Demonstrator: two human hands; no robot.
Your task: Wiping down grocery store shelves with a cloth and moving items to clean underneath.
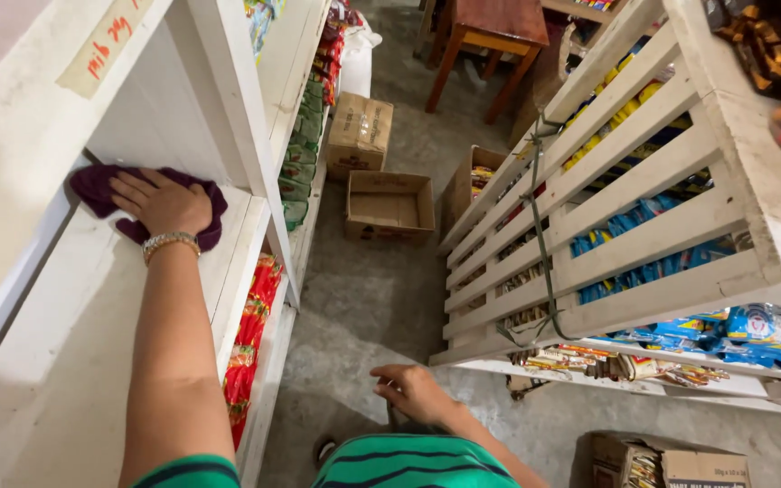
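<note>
My left hand point(163, 201) lies flat on a dark purple cloth point(92, 185), pressing it against a white wooden shelf board point(74, 334) at the left. A metal bracelet circles that wrist. My right hand point(413, 390) hangs low over the concrete floor, fingers loosely curled and holding nothing I can see. The green striped shirt shows at the bottom edge.
Red snack packets point(250, 334) hang below the left shelf. An open cardboard box point(390, 206) and a closed box point(360, 134) sit on the aisle floor. A white slatted rack point(625, 217) with blue and yellow packets stands to the right. A wooden stool point(485, 41) is beyond.
</note>
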